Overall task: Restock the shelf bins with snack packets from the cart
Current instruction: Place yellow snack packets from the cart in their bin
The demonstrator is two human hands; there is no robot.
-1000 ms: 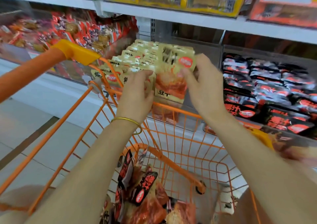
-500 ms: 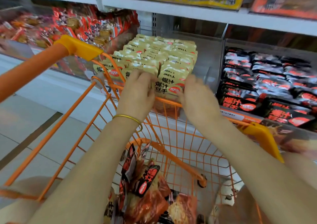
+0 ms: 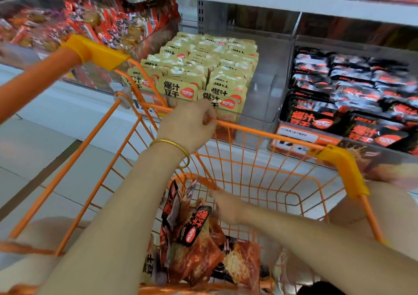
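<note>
Orange cart (image 3: 260,132) rim held in left grip (image 3: 189,124), right grip (image 3: 227,208) beside packets (image 3: 196,227)

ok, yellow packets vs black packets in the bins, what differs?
Yellow packets are pale with dark print; black packets are black with red print. Yellow packets stand upright in tight rows, middle bin partly bare; black packets lean back, spanning the right bin. Both carry a round red logo.

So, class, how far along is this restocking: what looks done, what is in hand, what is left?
Done: pale yellow snack packets stand in rows in the clear plastic bin. In hand: the left hand grips the orange wire cart's rim; the right hand reaches toward red-and-black packets in it, grasp unclear. Left: shelving those.
</note>
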